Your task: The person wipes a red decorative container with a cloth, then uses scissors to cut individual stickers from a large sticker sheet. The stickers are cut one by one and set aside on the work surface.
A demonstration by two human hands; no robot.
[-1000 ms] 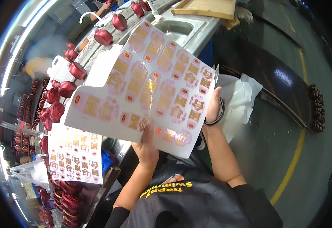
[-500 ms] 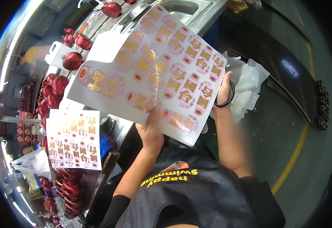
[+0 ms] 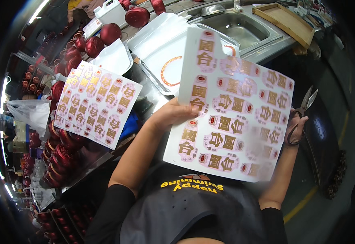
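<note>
A large white decal sheet (image 3: 230, 118) with rows of gold characters on pink patches is held up in front of my dark apron. My left hand (image 3: 171, 114) grips its left edge, thumb on the printed face and fingers hidden behind. Scissors (image 3: 309, 99) with black handles are in my right hand (image 3: 296, 127), their parted blades pointing up and away from the sheet. That hand is at the sheet's right edge, its fingers partly hidden. A second printed decal sheet (image 3: 98, 106) lies to the left, over the bench edge.
Behind the held sheet are a white tray (image 3: 155, 77) and a steel sink (image 3: 246, 34). A wooden tray (image 3: 283, 24) rests at the far right. Dark red round pots (image 3: 110, 33) and a white jug (image 3: 109, 12) crowd the left side. Another person (image 3: 82, 5) is beyond.
The held sheet has turned and its bottom edge is more level. My right hand has moved outward, bringing the scissors' blades into sight. The view has swung, showing more of the sink and tray.
</note>
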